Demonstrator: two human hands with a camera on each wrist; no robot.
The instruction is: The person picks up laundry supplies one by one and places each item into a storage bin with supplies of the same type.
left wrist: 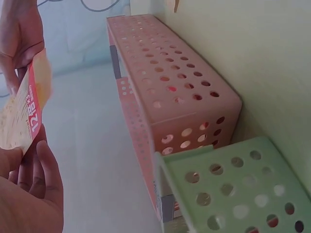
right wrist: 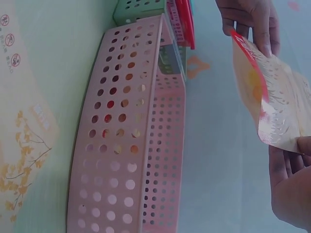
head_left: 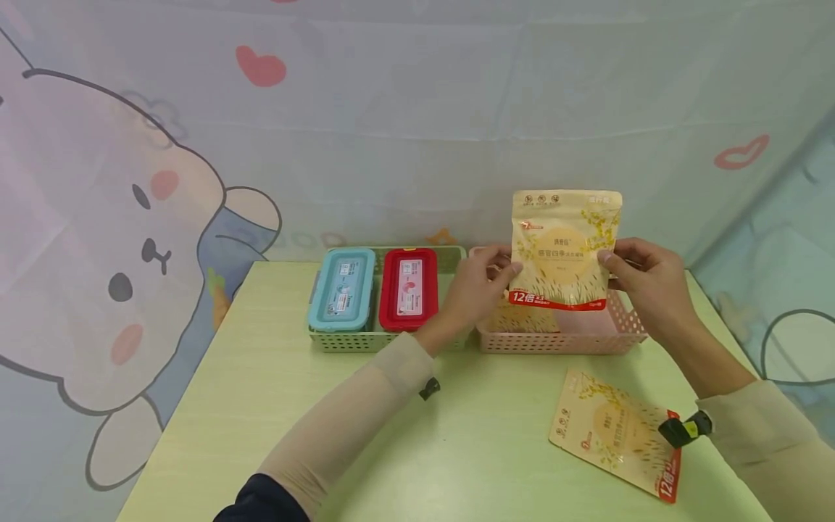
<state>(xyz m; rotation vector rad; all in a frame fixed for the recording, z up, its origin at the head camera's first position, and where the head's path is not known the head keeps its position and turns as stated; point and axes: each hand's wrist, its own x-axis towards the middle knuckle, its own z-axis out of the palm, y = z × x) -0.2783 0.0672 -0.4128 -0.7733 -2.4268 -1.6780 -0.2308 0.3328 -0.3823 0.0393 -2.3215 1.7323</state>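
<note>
A cream-yellow pouch with a red bottom band and grass print is held up, front towards me, above the pink basket. My left hand pinches its left edge, thumb in front. On the opposite edge my right hand grips it, with the thumb on the front and fingers behind. In the right wrist view the pouch hangs between both hands, apart from the basket. Another such pouch lies in the left part of the pink basket. A similar pouch lies flat on the table, near my right forearm.
Left of the pink basket stands a green basket, holding a light-blue lidded box and a red lidded box. Both baskets stand at the back of the pale green table, before a printed cloth backdrop.
</note>
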